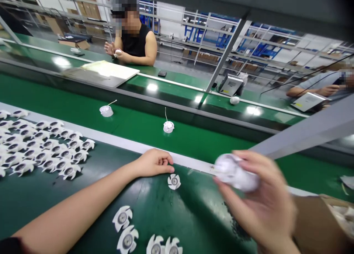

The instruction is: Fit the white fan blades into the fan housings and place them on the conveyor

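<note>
My right hand (265, 198) is closed around a white round plastic housing (235, 173), raised above the near work surface at the right. Motion blurs the housing, so its details cannot be made out. My left hand (156, 162) rests by the pale rail with its fingers curled in and its thumb pointing right; nothing shows in it. Just below its thumb lies a single white fan wheel (174, 181) with a grey metal hub. Closer to me are more white fan wheels, including a fan wheel (122, 218) left of centre and another fan wheel (155, 245) at the bottom edge.
Many fan wheels (41, 145) lie in rows at the left. On the green belt (135, 117) sit two white housings with wires, one housing (106, 111) left of the other (168, 127). A cardboard box (312, 213) stands at right. Across the line, a co-worker (138, 44) handles a small white part.
</note>
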A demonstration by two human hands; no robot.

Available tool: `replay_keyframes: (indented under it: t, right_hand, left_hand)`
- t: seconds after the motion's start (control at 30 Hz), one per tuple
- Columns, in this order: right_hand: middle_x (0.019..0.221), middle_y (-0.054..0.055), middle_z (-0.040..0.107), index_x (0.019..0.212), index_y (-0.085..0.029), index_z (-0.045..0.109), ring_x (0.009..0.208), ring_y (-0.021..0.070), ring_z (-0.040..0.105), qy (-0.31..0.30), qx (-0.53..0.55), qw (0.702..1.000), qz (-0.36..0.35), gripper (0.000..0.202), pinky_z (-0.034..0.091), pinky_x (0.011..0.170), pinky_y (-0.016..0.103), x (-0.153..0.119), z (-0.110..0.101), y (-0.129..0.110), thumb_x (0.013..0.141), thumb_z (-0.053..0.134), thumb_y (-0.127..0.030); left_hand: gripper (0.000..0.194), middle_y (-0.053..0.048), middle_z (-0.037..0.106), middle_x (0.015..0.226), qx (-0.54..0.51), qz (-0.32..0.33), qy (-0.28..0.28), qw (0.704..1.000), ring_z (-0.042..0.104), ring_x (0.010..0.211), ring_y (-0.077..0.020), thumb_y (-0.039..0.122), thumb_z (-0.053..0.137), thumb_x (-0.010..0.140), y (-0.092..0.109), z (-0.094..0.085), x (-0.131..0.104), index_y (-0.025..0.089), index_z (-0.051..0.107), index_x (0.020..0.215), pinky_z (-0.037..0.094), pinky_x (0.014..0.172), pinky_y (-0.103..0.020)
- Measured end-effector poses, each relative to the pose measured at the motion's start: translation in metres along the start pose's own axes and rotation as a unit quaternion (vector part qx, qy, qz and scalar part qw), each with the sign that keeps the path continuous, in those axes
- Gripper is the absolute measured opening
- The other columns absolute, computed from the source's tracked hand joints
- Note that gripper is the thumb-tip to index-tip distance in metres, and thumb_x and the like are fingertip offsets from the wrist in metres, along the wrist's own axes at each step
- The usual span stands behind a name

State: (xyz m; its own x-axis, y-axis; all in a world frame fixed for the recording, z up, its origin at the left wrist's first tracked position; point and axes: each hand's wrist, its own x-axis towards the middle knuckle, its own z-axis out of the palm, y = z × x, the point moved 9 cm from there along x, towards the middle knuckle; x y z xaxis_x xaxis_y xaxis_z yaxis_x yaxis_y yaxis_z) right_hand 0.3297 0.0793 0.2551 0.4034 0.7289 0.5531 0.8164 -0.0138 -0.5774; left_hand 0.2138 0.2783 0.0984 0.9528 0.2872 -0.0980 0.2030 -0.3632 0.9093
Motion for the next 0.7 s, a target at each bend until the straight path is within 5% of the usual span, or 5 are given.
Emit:
replay_keyframes:
  t: [0.1, 0.23, 0.5, 0.7]
  right_hand:
    - [0.114, 0.009, 0.056, 0.113, -0.027, 0.044, 0.104, 0.0236, 0.060, -0.078, 0.125, 0.988, 0.042, 0.040, 0.054, 0.084, 0.039, 0.000, 0.061, 0.004, 0.082, 0.069, -0.026]
    - [0.114, 0.007, 0.060, 0.110, -0.025, 0.055, 0.108, 0.0218, 0.058, -0.245, 0.105, 0.964, 0.016, 0.025, 0.048, 0.094, 0.039, -0.013, 0.116, 0.004, 0.087, 0.065, -0.025]
    - [0.124, 0.008, 0.062, 0.095, -0.024, 0.068, 0.114, 0.0265, 0.059, -0.328, 0.022, 0.943, -0.045, 0.020, 0.048, 0.096, 0.044, -0.030, 0.137, 0.008, 0.079, 0.073, -0.014]
    - [0.123, 0.007, 0.064, 0.090, -0.024, 0.070, 0.104, 0.0223, 0.067, -0.368, 0.026, 0.929, 0.013, 0.019, 0.055, 0.089, 0.035, -0.037, 0.140, 0.018, 0.079, 0.069, -0.009]
  left_hand:
    - [0.035, 0.003, 0.057, 0.067, -0.042, 0.007, 0.004, 0.999, 0.048, 0.057, -0.0096, 0.047, 0.074, 0.080, 0.000, 0.000, 0.000, 0.015, 0.069, 0.094, 0.034, 0.052, -0.020]
    - [0.032, -0.001, 0.064, 0.075, -0.099, 0.035, 0.011, 0.994, 0.054, 0.067, -0.0126, 0.044, 0.070, 0.084, 0.002, -0.005, -0.002, 0.013, 0.069, 0.093, 0.041, 0.061, -0.022]
    - [0.043, 0.003, 0.059, 0.071, -0.093, 0.031, -0.023, 0.995, 0.050, 0.061, -0.0100, 0.050, 0.079, 0.074, 0.004, 0.001, -0.004, 0.016, 0.068, 0.098, 0.039, 0.055, -0.021]
    - [0.048, 0.001, 0.067, 0.084, 0.011, 0.029, -0.025, 0.999, 0.059, 0.071, -0.0129, 0.052, 0.083, 0.069, 0.011, 0.004, -0.006, 0.021, 0.070, 0.102, 0.043, 0.062, -0.022]
